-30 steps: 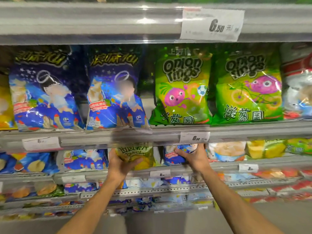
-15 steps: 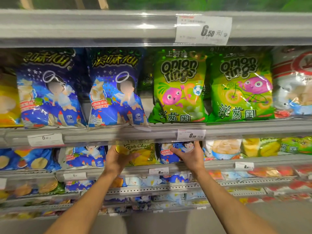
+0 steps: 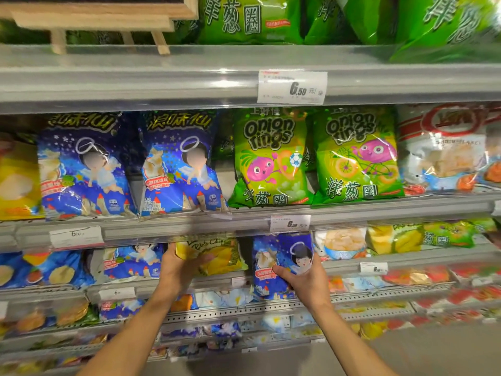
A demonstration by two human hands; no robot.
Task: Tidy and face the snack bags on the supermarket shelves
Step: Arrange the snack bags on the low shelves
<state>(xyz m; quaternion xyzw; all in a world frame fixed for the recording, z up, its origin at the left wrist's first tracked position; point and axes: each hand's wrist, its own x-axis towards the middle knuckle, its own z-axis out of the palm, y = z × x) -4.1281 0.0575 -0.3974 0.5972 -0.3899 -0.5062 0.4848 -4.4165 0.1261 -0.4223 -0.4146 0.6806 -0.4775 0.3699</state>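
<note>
Grey metal shelving point(image 3: 162, 77) in tiers, white price tags point(image 3: 292, 87), wooden frame stand point(image 3: 95, 17) top left, grey floor point(image 3: 433, 356).

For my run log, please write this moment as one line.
left hand: grips yellow chip bag | right hand: grips blue snack bag | place: third shelf | facing: unfinished

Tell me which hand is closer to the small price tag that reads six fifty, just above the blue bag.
Right. The right hand grips the blue bag directly below the price tag; the left hand holds the yellow chips bag, off to the tag's left.

grey shelves point(image 3: 244, 215), snack bags point(image 3: 271, 158), seemingly upright
</note>
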